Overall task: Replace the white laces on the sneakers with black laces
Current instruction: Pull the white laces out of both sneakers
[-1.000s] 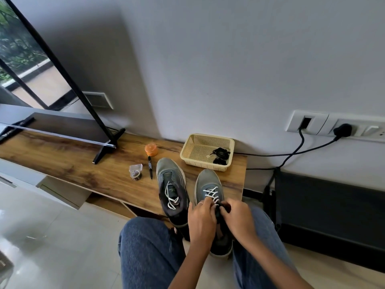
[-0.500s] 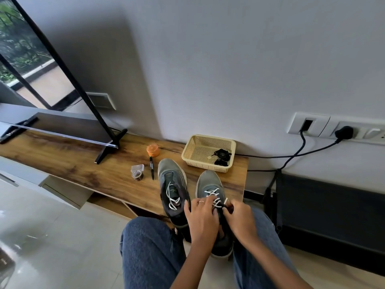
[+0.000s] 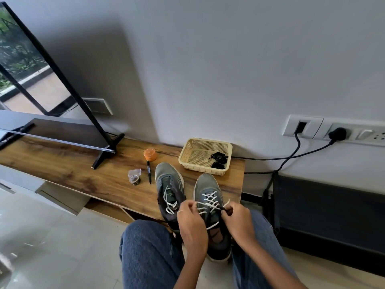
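Head view, left to right. At far left a flat television screen (image 3: 31, 65) stands tilted on the wooden bench (image 3: 68, 174). Toward mid-frame lie a small clear plastic box (image 3: 135, 176), a black marker pen (image 3: 149, 171) and, beyond it, an orange lidded jar (image 3: 150, 154). Two grey sneakers sit side by side at the bench's near edge, toes toward the wall: the left sneaker (image 3: 169, 184) with its white lace (image 3: 169, 202) loosened, the right sneaker (image 3: 209, 186) with its white lace (image 3: 209, 202) crossed through the eyelets. The left hand (image 3: 191, 222) shows a grip pinching the right sneaker's white lace at the left of the tongue; the right hand (image 3: 237, 222) shows a grip clenched on the lace end at the right. Behind the sneakers, a cream mesh basket (image 3: 191, 151) holds the coiled black laces (image 3: 218, 160). At right, black cables (image 3: 291, 157) run to a wall socket strip (image 3: 333, 130).
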Tool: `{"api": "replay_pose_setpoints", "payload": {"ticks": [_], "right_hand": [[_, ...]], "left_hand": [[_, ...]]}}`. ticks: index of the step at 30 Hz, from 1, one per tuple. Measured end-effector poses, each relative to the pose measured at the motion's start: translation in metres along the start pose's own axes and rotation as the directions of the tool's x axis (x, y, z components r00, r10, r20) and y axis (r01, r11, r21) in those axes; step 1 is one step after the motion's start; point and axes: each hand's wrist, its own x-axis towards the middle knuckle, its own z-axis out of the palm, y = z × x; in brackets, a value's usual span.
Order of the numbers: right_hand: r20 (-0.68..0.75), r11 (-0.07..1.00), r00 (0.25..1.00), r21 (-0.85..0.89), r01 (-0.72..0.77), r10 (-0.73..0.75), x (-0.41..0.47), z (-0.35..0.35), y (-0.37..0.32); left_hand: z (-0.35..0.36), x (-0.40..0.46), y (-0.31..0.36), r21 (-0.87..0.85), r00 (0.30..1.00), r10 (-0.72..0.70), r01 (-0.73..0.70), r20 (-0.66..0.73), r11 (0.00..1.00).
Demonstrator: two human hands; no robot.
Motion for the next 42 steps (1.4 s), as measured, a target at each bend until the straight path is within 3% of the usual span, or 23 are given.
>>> {"api": "replay_pose_setpoints", "payload": {"ticks": [2,4,7,10,16,18,22,27,31,37,42], "right_hand": [[0.007,1.0,1.0,0.019,-0.012,0.012,0.0,0.002,0.0],[0.004,1.0,1.0,0.013,0.003,-0.003,-0.001,0.005,0.001],[-0.007,0.999,0.999,0.017,0.033,-0.033,0.0,0.004,0.002],[0.006,0.999,0.999,0.031,0.039,-0.04,0.0,0.004,0.003],[0.001,0.998,0.998,0.015,0.061,-0.061,0.003,0.005,0.006],[-0.002,0.998,0.998,0.01,0.056,-0.056,0.003,0.007,0.006],[-0.009,0.998,0.999,0.032,0.046,-0.046,0.003,0.008,0.007],[-0.037,0.998,0.999,0.058,0.024,-0.021,0.003,0.008,0.007],[-0.043,0.999,0.999,0.046,0.019,-0.017,-0.001,0.017,0.003],[-0.062,0.998,0.998,0.061,-0.018,0.022,-0.001,0.022,0.005],[-0.076,0.989,0.995,0.132,-0.06,0.07,0.01,0.017,0.018]], "left_hand": [[-0.005,-0.003,0.005,-0.122,0.985,-0.101,0.085,-0.138,0.989],[-0.006,-0.007,0.006,-0.127,0.987,-0.093,0.076,-0.13,0.989],[-0.002,-0.009,-0.002,0.117,0.985,0.172,-0.174,0.023,0.978],[0.011,-0.005,-0.015,0.346,0.856,0.458,-0.517,0.24,0.783],[0.017,-0.001,-0.018,0.447,0.805,0.496,-0.593,0.325,0.67],[0.019,0.002,-0.018,0.472,0.831,0.454,-0.556,0.32,0.684],[0.023,0.0,-0.014,0.447,0.911,0.259,-0.387,0.32,0.807],[0.006,-0.012,-0.002,0.236,0.947,0.122,-0.197,0.297,0.952],[-0.001,-0.027,-0.002,0.095,0.973,0.023,-0.046,0.232,0.994],[0.0,-0.027,-0.016,0.039,0.955,0.053,-0.068,0.291,0.997],[-0.009,-0.029,-0.02,-0.038,0.975,0.027,-0.019,0.221,0.999]]}}
